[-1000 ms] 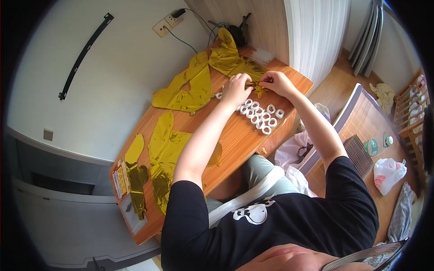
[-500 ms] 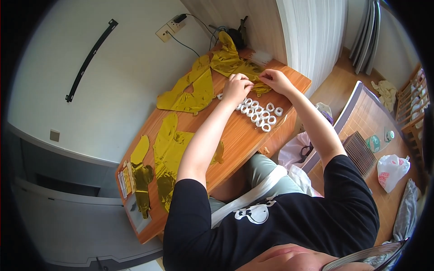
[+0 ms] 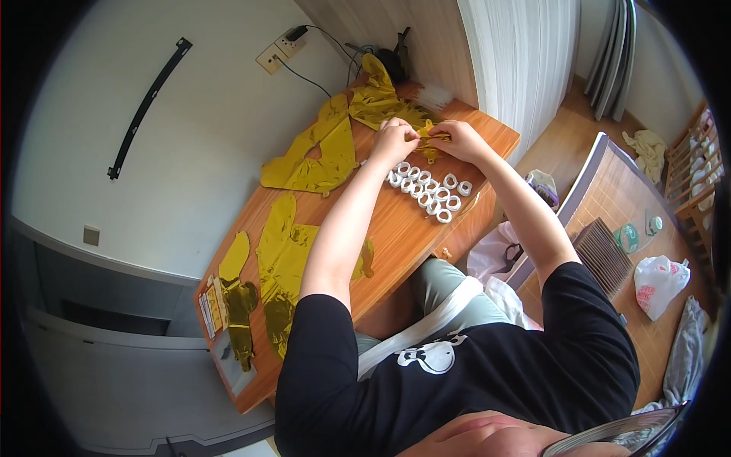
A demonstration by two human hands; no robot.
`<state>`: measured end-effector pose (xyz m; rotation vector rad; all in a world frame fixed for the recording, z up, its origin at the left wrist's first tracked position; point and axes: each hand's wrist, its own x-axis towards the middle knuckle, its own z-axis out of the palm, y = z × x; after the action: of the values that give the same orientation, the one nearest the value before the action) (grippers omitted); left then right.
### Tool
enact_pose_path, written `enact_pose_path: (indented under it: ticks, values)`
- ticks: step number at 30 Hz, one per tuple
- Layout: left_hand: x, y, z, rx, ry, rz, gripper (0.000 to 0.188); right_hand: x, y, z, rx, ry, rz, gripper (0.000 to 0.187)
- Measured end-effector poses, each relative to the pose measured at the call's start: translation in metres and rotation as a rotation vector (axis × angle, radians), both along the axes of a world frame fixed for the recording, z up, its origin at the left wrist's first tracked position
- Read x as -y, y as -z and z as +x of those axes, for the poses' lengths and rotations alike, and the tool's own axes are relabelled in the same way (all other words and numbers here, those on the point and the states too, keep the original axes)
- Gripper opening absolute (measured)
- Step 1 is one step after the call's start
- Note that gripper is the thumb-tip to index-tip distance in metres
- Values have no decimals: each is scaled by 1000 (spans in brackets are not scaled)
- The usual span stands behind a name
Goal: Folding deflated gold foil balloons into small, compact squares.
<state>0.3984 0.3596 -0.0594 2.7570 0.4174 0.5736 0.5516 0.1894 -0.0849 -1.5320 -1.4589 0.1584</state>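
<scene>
At the far part of the wooden table (image 3: 396, 247), my left hand (image 3: 395, 143) and my right hand (image 3: 460, 142) are close together, fingers pinched. Between them they hold the edge of a flat, gold foil balloon (image 3: 429, 131), crumpled there; my fingers hide the exact grip. Just nearer to me lie several small white rings (image 3: 424, 177), which look like little ribbon rolls, grouped in rough rows. To the left, another limp gold foil balloon (image 3: 324, 156) is spread out, and a further gold foil piece (image 3: 285, 251) lies beside my left forearm.
A narrow gold foil piece (image 3: 237, 305) and printed cards (image 3: 209, 305) rest at the table's left end. Cables run from a wall socket (image 3: 280, 53) behind the table. Right of me, a low table (image 3: 567, 194) bears a ribbed brown object (image 3: 603, 254) and a white plastic bag (image 3: 659, 286).
My fingers have shifted on the foil, and a raised bit of gold now shows between them. The right hand's fingers have curled in more. The whole view has shifted slightly.
</scene>
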Motion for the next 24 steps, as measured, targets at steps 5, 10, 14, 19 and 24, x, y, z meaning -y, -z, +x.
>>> enact_pose_path:
  ticks: [5,10,14,19,24]
  values:
    - [1,1,3,35,-21,-43,13,1,0,-1,-71,106,-49,23]
    - [3,2,-3,72,-14,-25,22,-3,-1,3,-135,119,-113,23]
    - [13,-5,-9,64,-78,108,35,-5,2,7,-168,114,-124,25]
    - [37,-18,-10,-42,-126,274,41,-13,8,21,-342,142,-89,27]
    - [35,-12,-21,-92,-57,383,49,-38,-31,24,-195,277,-160,28]
